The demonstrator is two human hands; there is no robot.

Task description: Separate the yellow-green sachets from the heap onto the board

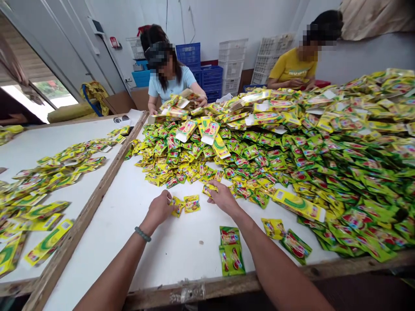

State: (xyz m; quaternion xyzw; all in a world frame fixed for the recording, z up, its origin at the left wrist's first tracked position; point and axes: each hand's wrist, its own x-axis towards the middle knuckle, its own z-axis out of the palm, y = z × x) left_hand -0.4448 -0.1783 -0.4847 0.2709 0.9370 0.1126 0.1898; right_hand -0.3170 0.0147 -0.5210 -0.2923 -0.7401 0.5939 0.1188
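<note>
My left hand [161, 206] is closed at the edge of a small yellow packet [177, 207] on the white table. Another yellow packet [192, 203] lies flat just right of it, between my hands. Slightly farther off, my right hand [223, 198] pinches a yellow packet [210, 189] near the front of the heap. Green packets [231, 250] lie together beside my right forearm. On that arm's other side are a yellow packet [273, 228] and a green packet [295, 245]. A long yellow box [298, 204] rests against the heap's near edge.
A big heap of green and yellow packets [311, 160] covers the right and far table, with open boxes [210, 129] on top. A wooden strip [94, 203] divides off flat yellow boxes [48, 242] on the left. Two people [171, 82] [296, 65] work across the table.
</note>
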